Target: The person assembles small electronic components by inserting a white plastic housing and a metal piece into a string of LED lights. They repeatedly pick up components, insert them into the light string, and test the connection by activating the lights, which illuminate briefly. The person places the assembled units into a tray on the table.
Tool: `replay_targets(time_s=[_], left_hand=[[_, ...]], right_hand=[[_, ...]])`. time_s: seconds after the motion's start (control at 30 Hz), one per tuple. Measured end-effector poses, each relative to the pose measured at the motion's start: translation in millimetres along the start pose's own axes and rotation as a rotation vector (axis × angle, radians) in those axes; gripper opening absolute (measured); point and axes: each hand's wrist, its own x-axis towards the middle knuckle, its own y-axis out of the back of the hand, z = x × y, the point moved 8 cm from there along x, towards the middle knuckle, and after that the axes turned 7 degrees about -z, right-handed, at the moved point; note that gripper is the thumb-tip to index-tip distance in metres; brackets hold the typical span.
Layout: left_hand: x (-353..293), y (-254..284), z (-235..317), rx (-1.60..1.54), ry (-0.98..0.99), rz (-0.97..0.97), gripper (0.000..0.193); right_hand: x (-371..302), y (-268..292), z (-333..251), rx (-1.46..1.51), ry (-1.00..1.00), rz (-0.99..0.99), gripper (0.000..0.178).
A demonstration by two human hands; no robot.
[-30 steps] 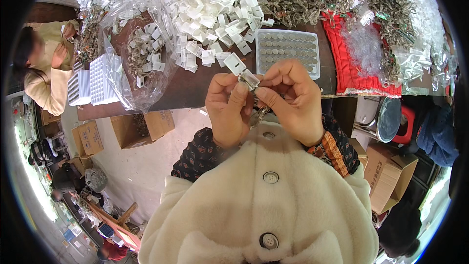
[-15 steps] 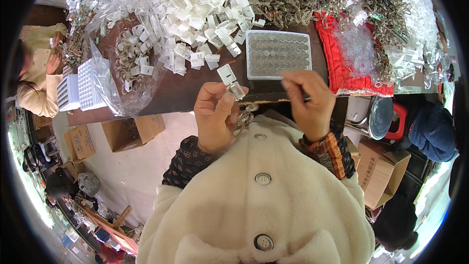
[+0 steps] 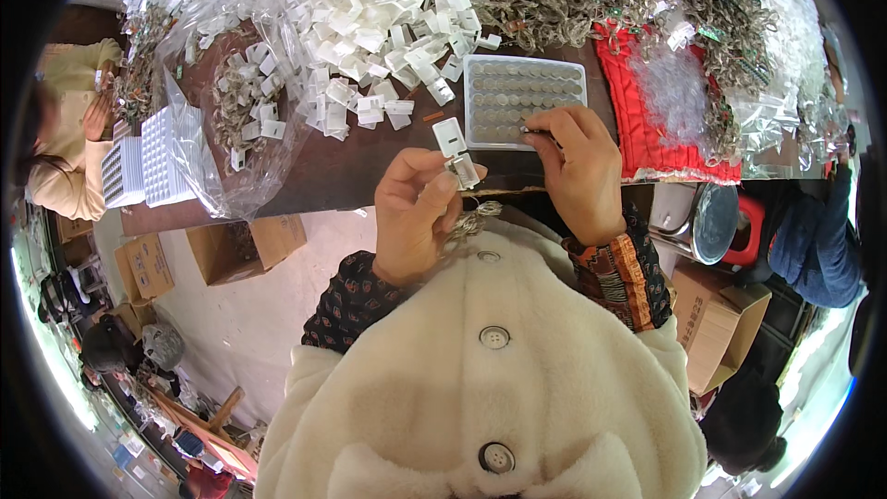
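My left hand (image 3: 412, 214) is closed on a small white plastic battery case (image 3: 449, 138), its lid swung open and pointing away from me. A loose coil of thin wire (image 3: 475, 220) hangs beside that hand, against my coat. Over the near edge of a shallow white tray (image 3: 498, 145), my right hand (image 3: 586, 171) pinches a small round coin cell (image 3: 528, 131), mostly hidden by the fingertips. Rows of silvery coin cells (image 3: 517, 92) lie in the tray. The two hands are apart, both just above the table's near edge.
A heap of white battery cases (image 3: 370, 28) covers the far middle of the table, with tangled wire coils (image 3: 545, 0) to its right. Red cloth (image 3: 632, 129) lies right of the tray. Stacked white trays (image 3: 172, 159) stand left, near a co-worker's hand (image 3: 97, 115).
My right hand has come down to the tray's near edge, fingertips now closed on a coin cell. My left hand has shifted slightly right with the battery case.
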Motion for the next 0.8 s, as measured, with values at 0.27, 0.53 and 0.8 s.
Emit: replay_targets(time_s=[0.27, 0.53, 0.8], left_hand=[[4, -10, -4, -0.002, 0.037, 0.031, 0.017], [3, -10, -2, 0.014, 0.071, 0.058, 0.016], [3, -3, -3, 0.04, 0.067, 0.072, 0.016]], right_hand=[[-10, 9, -44, 0.314, 0.136, 0.012, 0.019], [-8, 8, -53, 0.303, 0.219, 0.03, 0.019], [-9, 6, -39, 0.207, 0.295, 0.084, 0.03]])
